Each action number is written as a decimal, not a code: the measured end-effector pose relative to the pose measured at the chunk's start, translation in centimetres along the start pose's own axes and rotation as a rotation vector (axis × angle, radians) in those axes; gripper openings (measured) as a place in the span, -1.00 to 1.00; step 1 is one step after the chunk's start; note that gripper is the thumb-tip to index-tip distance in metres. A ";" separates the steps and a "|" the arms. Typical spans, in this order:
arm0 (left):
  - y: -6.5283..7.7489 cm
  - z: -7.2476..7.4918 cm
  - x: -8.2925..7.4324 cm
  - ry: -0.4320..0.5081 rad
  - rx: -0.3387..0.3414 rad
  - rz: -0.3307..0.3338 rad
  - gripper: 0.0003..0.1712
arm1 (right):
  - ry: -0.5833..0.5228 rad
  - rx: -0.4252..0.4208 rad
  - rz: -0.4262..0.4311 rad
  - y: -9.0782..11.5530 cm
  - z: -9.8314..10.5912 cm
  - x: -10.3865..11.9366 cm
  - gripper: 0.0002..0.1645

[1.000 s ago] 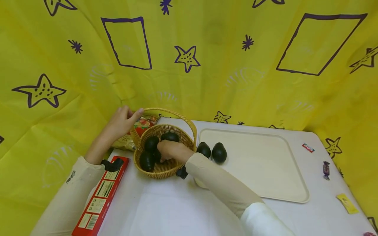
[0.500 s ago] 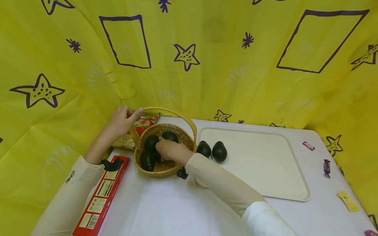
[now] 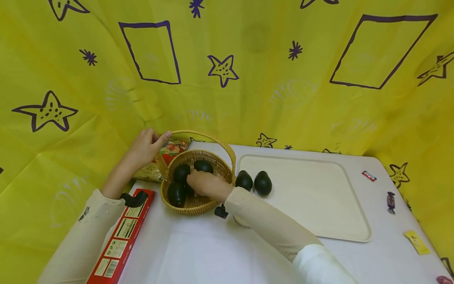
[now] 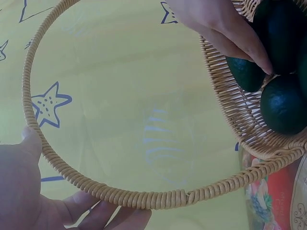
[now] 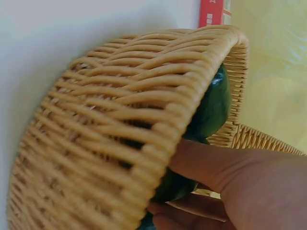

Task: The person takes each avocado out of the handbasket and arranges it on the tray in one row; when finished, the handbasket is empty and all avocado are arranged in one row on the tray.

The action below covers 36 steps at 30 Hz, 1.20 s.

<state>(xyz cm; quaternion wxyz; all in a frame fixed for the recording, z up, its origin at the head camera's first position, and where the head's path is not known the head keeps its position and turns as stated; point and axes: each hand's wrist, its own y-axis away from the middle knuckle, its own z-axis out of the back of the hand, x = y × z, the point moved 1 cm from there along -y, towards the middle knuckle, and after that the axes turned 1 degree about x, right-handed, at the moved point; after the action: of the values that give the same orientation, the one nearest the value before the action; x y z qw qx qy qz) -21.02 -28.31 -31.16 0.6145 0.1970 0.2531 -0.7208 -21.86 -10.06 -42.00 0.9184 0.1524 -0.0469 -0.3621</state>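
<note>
A wicker basket [image 3: 193, 211] with an arched handle [image 3: 227, 148] stands on the white table, holding several dark green avocados [image 3: 176, 194]. My left hand [image 3: 143, 148] grips the handle at its left side; in the left wrist view the thumb lies on the handle [image 4: 122, 199] and the fingers curl under it. Inside the basket, my right hand [image 3: 207, 185] has its thumb and fingers around an avocado [image 5: 175, 187], mostly hidden by the hand and the wicker wall. Two more avocados [image 3: 263, 184] lie on the left end of a cream tray [image 3: 305, 197], right of the basket.
A long red box [image 3: 122, 236] lies left of the basket, under my left forearm. Behind the basket is a colourful food packet [image 3: 173, 148]. Small wrapped candies [image 3: 391, 202] lie along the right table edge. A yellow patterned cloth [image 3: 255, 98] hangs behind.
My right hand shifts very slightly inside the basket among the avocados. The left hand stays on the handle, and the basket and tray stay in place.
</note>
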 end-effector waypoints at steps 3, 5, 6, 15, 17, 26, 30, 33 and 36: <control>0.1 0.0 0.1 -0.005 -0.005 0.005 -0.22 | -0.040 -0.034 0.023 0.3 -0.2 -0.5 -0.30; 0.1 0.0 0.1 -0.009 -0.007 0.007 -0.23 | -0.081 -0.042 0.040 0.5 -0.2 -0.9 -0.26; 0.1 0.0 0.1 -0.011 -0.009 0.008 -0.23 | -0.106 -0.041 0.045 0.7 -0.2 -1.1 -0.22; 0.3 0.1 0.0 -0.021 -0.004 -0.007 -0.20 | -0.326 -0.090 0.114 2.8 0.4 -2.9 -0.04; 0.3 0.1 -0.1 -0.016 0.000 -0.017 -0.18 | -0.391 -0.110 0.138 3.7 0.4 -3.4 -0.02; 0.5 0.0 -0.4 -0.003 -0.002 -0.011 -0.20 | -0.598 -0.199 0.226 10.9 -0.4 -6.3 -0.04; 0.5 -0.1 -0.3 -0.018 0.012 0.007 -0.23 | -0.644 -0.266 0.226 14.6 -1.3 -8.1 -0.05; 0.5 -0.1 -0.3 -0.006 0.016 -0.001 -0.23 | -0.681 -0.321 0.200 16.8 -2.2 -9.7 -0.04; 0.4 -0.1 -0.4 0.007 0.012 -0.015 -0.21 | -0.707 -0.378 0.157 18.4 -3.4 -11.6 -0.07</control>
<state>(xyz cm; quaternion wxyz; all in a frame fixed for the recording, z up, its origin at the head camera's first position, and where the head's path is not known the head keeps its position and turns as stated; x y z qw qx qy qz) -20.54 -28.03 -31.06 0.6070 0.2012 0.2523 -0.7263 -17.71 11.38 -39.21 0.8824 -0.1570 -0.3036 -0.3233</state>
